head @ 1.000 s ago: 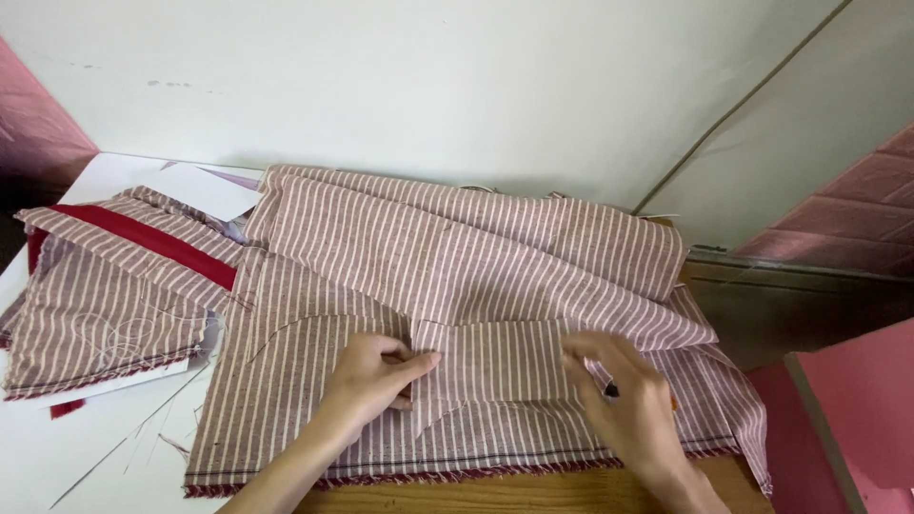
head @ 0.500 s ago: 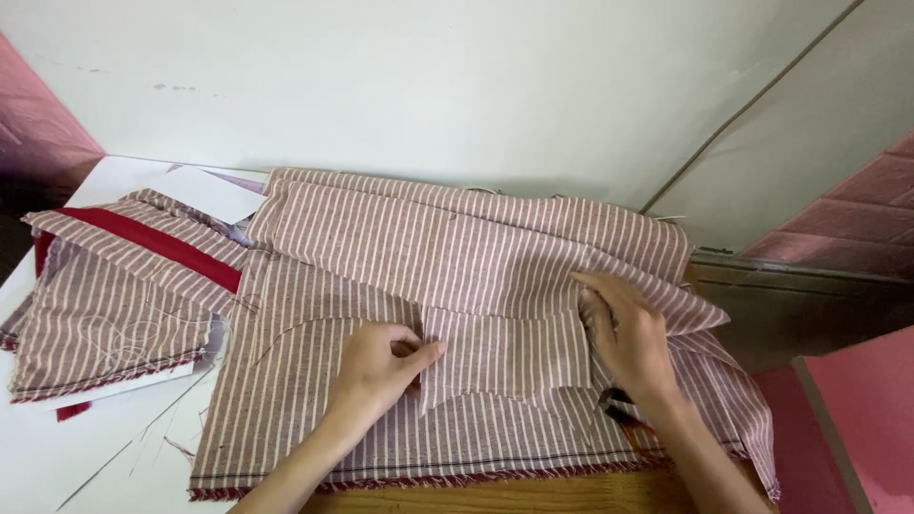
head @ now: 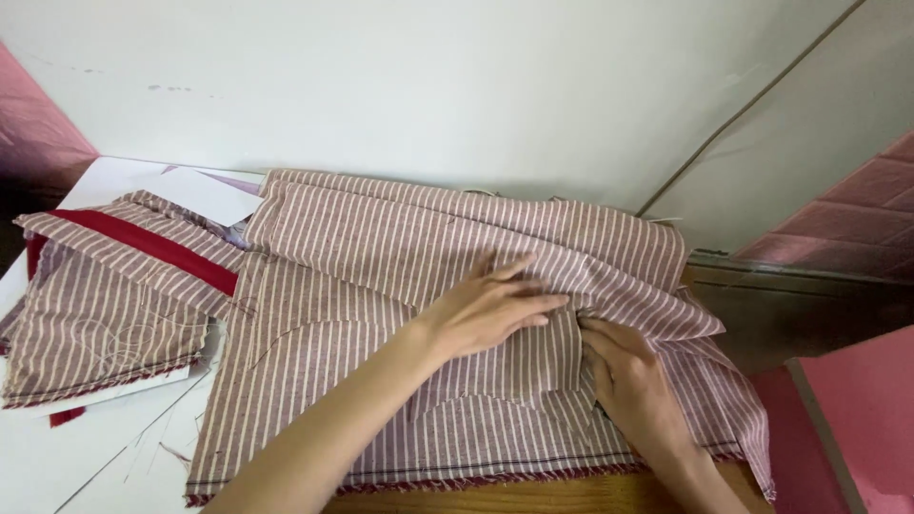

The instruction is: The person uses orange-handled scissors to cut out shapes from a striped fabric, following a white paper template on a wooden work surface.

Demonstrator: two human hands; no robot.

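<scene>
A large maroon cloth with thin white stripes (head: 381,247) lies spread over a wooden table (head: 533,495), folded into several layers. My left hand (head: 495,306) lies flat on the middle of it, fingers stretched out to the right, holding nothing. My right hand (head: 628,381) is just right of and below it. Its fingers curl in on the edge of a smaller folded flap of the same cloth (head: 547,362). The fingertips of the two hands almost meet at that fold.
A second pile of striped cloth with a red band (head: 114,286) lies at the left on white paper sheets (head: 57,457). A white wall rises behind. A pink surface (head: 857,419) stands at the right, beyond the table's edge.
My left hand let go of the fold it was pinching, slid right and up, and now lies flat. My right hand dropped slightly, staying at the flap's edge.
</scene>
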